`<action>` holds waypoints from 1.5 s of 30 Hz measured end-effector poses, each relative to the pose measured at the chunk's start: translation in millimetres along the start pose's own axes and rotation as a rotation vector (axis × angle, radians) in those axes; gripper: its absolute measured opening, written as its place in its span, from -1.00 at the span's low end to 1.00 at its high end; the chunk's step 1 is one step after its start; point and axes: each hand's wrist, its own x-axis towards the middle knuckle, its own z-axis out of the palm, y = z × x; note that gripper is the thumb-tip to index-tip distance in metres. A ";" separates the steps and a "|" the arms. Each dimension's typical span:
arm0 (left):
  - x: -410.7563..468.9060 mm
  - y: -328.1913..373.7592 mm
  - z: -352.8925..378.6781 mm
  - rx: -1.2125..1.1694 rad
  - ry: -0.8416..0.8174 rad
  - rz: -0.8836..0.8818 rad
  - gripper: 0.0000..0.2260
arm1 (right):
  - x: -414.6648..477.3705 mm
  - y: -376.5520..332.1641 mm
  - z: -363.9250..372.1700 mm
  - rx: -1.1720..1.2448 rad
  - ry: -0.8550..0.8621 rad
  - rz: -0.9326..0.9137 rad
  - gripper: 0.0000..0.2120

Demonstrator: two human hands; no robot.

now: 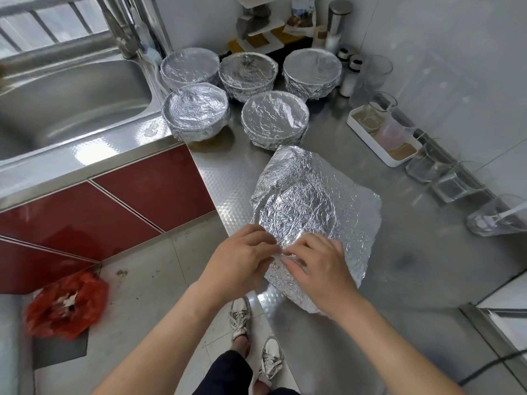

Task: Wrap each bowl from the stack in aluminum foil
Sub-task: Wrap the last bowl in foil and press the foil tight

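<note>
A bowl lies under a crumpled sheet of aluminum foil [302, 206] near the front edge of the steel counter [422, 252]; its round rim shows through the foil. My left hand [242, 258] and my right hand [316, 266] meet at the near side of the bowl, fingers curled and pinching the foil edge down. The bowl itself is hidden by the foil. Several foil-wrapped bowls stand behind it, among them a wrapped bowl [275, 119] closest and another wrapped bowl [195, 111] by the sink.
A steel sink [71, 92] with a faucet is at the left. A white tray [382, 138], glass jars and spice shakers line the right wall. A red plastic bag [65, 306] lies on the floor below, by red cabinet doors.
</note>
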 end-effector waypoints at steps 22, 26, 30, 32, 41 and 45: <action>-3.8 -11.7 8.3 0.071 0.057 0.001 -0.80 | -2.0 -19.6 22.0 -0.212 0.071 -0.074 -0.90; -6.9 -4.3 4.1 0.036 0.027 -0.011 -0.79 | -7.3 -18.2 8.5 -0.068 -0.001 -0.011 -0.78; -6.5 -4.4 6.3 0.045 0.009 0.007 -0.89 | -13.9 2.4 -4.7 -0.049 -0.012 -0.044 -0.77; -4.5 -5.7 6.6 0.046 0.014 0.010 -0.90 | -13.9 9.7 -4.8 -0.097 -0.026 -0.073 -0.79; -4.1 -13.8 9.9 0.059 0.047 -0.025 -0.76 | -10.6 -1.7 13.6 -0.261 0.032 -0.146 -0.89; -7.1 -17.0 10.6 0.073 0.063 -0.017 -0.76 | -7.2 -3.4 22.7 -0.269 0.083 -0.175 -0.83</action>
